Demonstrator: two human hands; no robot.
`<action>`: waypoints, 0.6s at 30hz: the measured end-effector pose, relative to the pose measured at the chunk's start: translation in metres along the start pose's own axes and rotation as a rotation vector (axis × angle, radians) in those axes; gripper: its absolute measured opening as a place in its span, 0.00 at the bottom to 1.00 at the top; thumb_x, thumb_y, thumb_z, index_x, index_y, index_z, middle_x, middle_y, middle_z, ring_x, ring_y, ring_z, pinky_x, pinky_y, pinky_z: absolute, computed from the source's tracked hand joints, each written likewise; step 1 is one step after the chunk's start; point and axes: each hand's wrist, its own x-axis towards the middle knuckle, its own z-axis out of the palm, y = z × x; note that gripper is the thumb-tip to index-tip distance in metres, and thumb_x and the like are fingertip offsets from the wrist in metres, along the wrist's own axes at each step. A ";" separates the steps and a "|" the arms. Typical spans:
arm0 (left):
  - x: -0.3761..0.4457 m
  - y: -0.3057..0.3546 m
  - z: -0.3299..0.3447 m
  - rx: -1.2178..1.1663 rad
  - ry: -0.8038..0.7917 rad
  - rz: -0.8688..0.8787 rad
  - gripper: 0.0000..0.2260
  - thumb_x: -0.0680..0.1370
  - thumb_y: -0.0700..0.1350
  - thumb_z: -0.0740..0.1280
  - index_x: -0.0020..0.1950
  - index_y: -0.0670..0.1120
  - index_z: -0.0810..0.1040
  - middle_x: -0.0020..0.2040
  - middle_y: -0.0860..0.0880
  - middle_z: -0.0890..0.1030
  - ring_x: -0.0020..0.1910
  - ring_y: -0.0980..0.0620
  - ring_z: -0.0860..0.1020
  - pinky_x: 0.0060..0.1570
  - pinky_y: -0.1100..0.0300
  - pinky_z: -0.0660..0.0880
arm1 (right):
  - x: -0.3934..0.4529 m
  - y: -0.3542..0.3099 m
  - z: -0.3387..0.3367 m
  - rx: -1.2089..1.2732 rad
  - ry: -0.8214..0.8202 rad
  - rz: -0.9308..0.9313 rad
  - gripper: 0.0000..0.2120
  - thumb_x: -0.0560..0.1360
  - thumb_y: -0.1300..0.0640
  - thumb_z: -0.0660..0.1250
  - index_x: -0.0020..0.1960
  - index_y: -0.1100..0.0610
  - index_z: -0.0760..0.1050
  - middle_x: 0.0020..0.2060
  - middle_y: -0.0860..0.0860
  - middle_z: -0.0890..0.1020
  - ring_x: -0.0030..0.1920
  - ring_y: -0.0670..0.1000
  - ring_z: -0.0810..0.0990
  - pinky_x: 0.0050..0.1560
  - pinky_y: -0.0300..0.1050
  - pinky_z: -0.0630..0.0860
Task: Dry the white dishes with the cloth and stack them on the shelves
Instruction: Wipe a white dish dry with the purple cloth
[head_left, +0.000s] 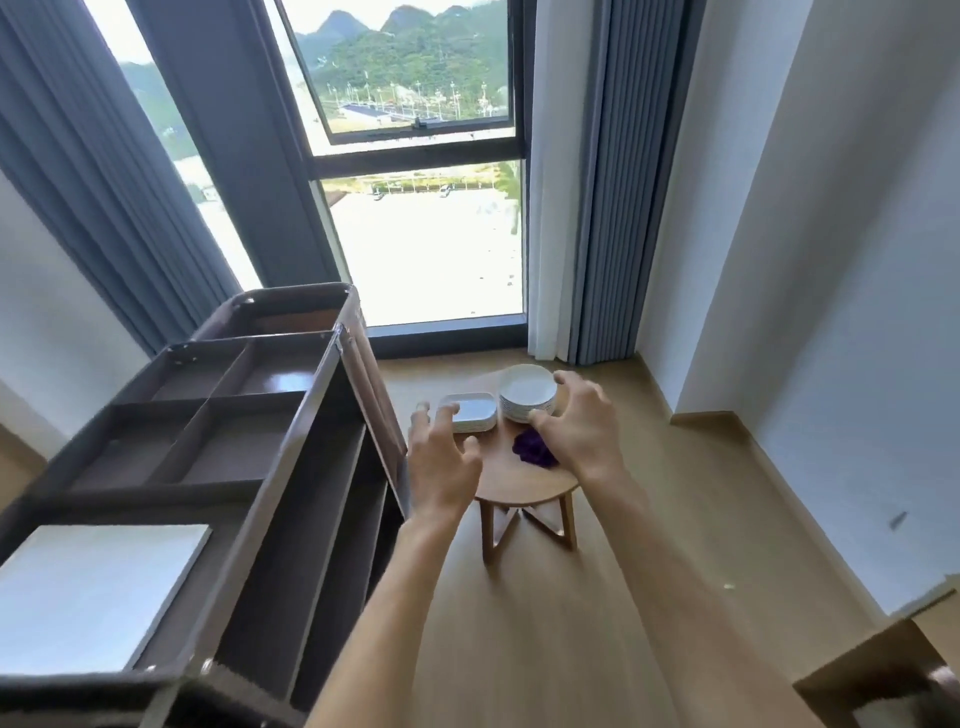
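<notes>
Both hands reach forward with nothing in them. The left hand (441, 457) has its fingers spread and lightly bent, poised above the near edge of the stack of rectangular dishes (469, 412); the right hand (576, 421) is likewise spread wide, thumb and fingers bracketing the stack of round bowls (527, 397) without clear contact. Whether any fingertip already touches porcelain cannot be told from this view.

The purple cloth (535, 451) lies crumpled on the round wooden table (519, 480), just in front of the bowls and partly under the right wrist. It is soft and light, to be gathered anywhere in a loose pinch.

The dishes appear glazed white ware: stiff, smooth, probably slippery if wet, and brittle if dropped on the wooden floor. A single piece is likely light, a whole stack heavy. The safest hold is judged to be at the rim of the topmost piece, thumb inside and fingers beneath, lifting one at a time.

Count: two stacks of dishes, one rectangular and one round, standing side by side; pieces per stack are too fine to count, though each holds several. One cloth. One table. One dark shelf unit (291, 467) stands to the left, close beside the table, with several open compartments; no dishes show in them
</notes>
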 end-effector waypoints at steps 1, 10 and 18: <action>0.026 -0.015 0.013 -0.033 -0.010 -0.048 0.18 0.79 0.39 0.69 0.69 0.44 0.77 0.67 0.40 0.78 0.65 0.41 0.78 0.67 0.46 0.75 | 0.026 0.010 0.017 -0.011 -0.005 0.027 0.27 0.76 0.56 0.72 0.73 0.54 0.71 0.67 0.57 0.76 0.66 0.56 0.74 0.63 0.45 0.71; 0.229 -0.128 0.141 0.314 -0.084 -0.210 0.15 0.82 0.45 0.64 0.66 0.41 0.78 0.73 0.36 0.71 0.70 0.36 0.72 0.63 0.44 0.73 | 0.247 0.122 0.182 -0.272 -0.159 0.197 0.25 0.76 0.54 0.65 0.73 0.54 0.69 0.65 0.61 0.73 0.65 0.64 0.72 0.62 0.54 0.74; 0.383 -0.223 0.317 0.403 -0.250 -0.246 0.18 0.80 0.43 0.63 0.70 0.47 0.76 0.61 0.43 0.81 0.60 0.40 0.79 0.57 0.50 0.75 | 0.411 0.250 0.342 -0.346 -0.319 0.124 0.20 0.74 0.61 0.62 0.65 0.56 0.68 0.54 0.57 0.77 0.55 0.62 0.78 0.45 0.50 0.73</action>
